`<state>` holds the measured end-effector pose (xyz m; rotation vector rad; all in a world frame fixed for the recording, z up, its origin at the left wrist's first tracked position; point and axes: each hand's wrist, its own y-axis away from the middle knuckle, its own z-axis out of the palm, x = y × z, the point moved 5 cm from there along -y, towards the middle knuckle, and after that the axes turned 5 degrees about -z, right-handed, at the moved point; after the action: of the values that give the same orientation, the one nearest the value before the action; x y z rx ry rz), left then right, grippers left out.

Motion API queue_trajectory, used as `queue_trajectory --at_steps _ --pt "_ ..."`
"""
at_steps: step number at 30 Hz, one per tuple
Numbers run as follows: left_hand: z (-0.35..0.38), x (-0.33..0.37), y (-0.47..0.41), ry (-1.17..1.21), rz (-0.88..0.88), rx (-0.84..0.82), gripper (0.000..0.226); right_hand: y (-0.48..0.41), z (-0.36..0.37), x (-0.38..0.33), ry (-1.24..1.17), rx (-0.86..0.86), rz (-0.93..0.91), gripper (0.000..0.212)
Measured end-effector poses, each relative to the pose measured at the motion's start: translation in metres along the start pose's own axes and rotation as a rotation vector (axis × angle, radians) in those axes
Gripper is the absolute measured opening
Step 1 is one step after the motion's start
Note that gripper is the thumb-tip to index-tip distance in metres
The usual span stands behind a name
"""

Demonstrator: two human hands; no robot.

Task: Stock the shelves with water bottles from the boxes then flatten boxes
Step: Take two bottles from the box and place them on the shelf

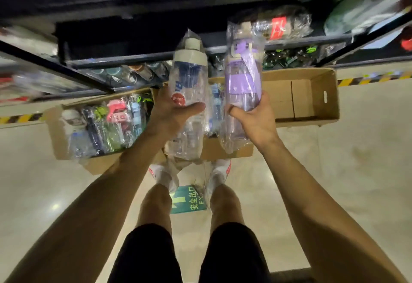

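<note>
While the person stands over a green floor sign (189,202), the left hand (176,113) grips a clear white-capped bottle (189,77) and the right hand (254,115) a purple bottle (242,75), both plastic-wrapped, above a bottle-filled left box (66,146) and a right box (327,95) before dark shelves (133,58).

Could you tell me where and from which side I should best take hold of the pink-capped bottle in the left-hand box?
Probably by its cap end, from above. The pink-capped bottle lies in the box packed between a dark bottle and a blue-capped bottle, so its sides leave little room, while the pink cap sits exposed on top. The plastic wrap may be slippery.
</note>
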<state>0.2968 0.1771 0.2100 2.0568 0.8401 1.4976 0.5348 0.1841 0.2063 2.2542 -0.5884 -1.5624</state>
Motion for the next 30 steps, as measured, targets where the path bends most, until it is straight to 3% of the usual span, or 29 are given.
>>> queue_trajectory --at_steps 2,6,9,13,18,30 --pt "-0.024 0.049 0.040 0.021 0.071 0.031 0.070 0.023 -0.025 -0.051 -0.026 0.005 -0.067 0.068" --pt "-0.069 0.133 0.121 0.011 0.206 0.114 0.043 0.067 -0.060 -0.153 -0.065 -0.016 -0.251 0.066" --pt "-0.102 0.189 0.174 0.076 0.314 0.206 0.063 0.095 -0.079 -0.229 -0.086 -0.050 -0.402 0.068" --pt "-0.140 0.253 0.240 0.076 0.469 0.289 0.055 0.134 -0.108 -0.321 -0.091 -0.055 -0.616 0.063" --pt "-0.185 0.317 0.310 0.132 0.659 0.330 0.064 0.181 -0.136 -0.418 -0.125 -0.051 -0.813 0.066" --pt "-0.274 0.427 0.392 0.162 0.949 0.473 0.061 0.231 -0.138 -0.573 -0.240 -0.047 -1.101 0.064"
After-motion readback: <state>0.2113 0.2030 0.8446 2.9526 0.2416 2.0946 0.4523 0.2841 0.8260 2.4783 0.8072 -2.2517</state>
